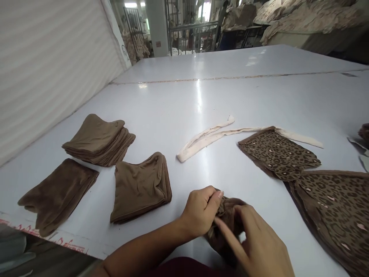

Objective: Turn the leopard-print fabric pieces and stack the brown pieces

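Near the front edge of the table, my left hand [200, 211] is closed on a bunched brown fabric piece [223, 240], thumb pressed on top. My right hand [256, 240] grips the same cloth from the right, its index finger stretched toward the left thumb and slightly blurred. Part of the cloth is hidden under both hands. Left of them lies a small stack of folded brown fabric pieces [138, 188]. To the right, leopard-print fabric pieces [281, 152] with a brown underside are spread in overlapping piles.
Two more brown stacks, one taller [93, 136] and one darker [59, 192], sit at the left. A cream fabric strip [207, 140] lies mid-table. A white padded roll [57, 57] borders the left side. Heaped cloth [314, 19] stands beyond the white table [178, 96].
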A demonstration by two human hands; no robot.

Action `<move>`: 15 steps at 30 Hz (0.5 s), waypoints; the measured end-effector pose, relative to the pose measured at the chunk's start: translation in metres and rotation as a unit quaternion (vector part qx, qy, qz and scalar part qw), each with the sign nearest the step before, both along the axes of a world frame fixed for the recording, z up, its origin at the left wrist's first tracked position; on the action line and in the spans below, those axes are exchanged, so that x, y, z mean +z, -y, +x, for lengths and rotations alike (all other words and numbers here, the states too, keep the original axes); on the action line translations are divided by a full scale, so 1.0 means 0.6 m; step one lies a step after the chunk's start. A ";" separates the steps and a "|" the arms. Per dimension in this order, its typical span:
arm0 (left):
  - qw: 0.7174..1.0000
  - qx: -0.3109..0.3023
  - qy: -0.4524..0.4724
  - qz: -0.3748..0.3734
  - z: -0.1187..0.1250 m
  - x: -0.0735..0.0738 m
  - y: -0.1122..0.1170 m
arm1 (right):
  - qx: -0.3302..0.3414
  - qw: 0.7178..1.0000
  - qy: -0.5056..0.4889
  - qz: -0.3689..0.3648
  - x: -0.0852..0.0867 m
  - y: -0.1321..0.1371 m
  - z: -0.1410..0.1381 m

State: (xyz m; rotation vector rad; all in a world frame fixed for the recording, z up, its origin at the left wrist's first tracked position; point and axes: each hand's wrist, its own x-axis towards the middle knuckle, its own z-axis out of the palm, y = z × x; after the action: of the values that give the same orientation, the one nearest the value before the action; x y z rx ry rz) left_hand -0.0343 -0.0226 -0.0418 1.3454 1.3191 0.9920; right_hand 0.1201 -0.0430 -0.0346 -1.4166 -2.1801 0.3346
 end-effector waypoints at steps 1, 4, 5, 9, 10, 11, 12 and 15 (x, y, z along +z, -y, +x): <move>0.999 -0.025 0.043 -0.019 -0.003 -0.002 -0.005 | 0.016 1.000 -0.008 -0.012 -0.003 -0.002 -0.006; 0.988 -0.065 0.122 -0.072 -0.019 -0.018 -0.028 | 0.087 0.974 -0.122 -0.169 -0.003 -0.010 0.000; 0.987 -0.060 0.128 -0.081 -0.026 -0.024 -0.036 | 0.095 0.949 -0.178 -0.242 0.000 -0.011 0.007; 0.992 0.001 0.105 -0.067 -0.041 -0.026 -0.045 | 0.008 0.809 -0.399 -0.433 0.013 -0.010 0.028; 0.995 0.026 0.084 -0.048 -0.040 -0.021 -0.039 | -0.019 0.776 -0.438 -0.453 0.016 -0.009 0.028; 0.997 0.053 0.053 -0.016 -0.037 -0.013 -0.031 | -0.041 0.748 -0.468 -0.469 0.018 -0.010 0.026; 0.997 0.073 0.016 0.031 -0.033 -0.005 -0.022 | -0.058 0.726 -0.492 -0.477 0.020 -0.010 0.023; 0.983 0.038 -0.082 0.160 -0.021 0.015 0.001 | -0.093 0.685 -0.541 -0.479 0.026 -0.006 0.013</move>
State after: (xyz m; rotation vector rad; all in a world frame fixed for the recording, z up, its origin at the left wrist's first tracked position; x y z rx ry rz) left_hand -0.0469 -0.0235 -0.0330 1.6586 1.3825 1.2056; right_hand 0.1277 -0.0397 -0.0191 -1.2528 -0.7789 1.8666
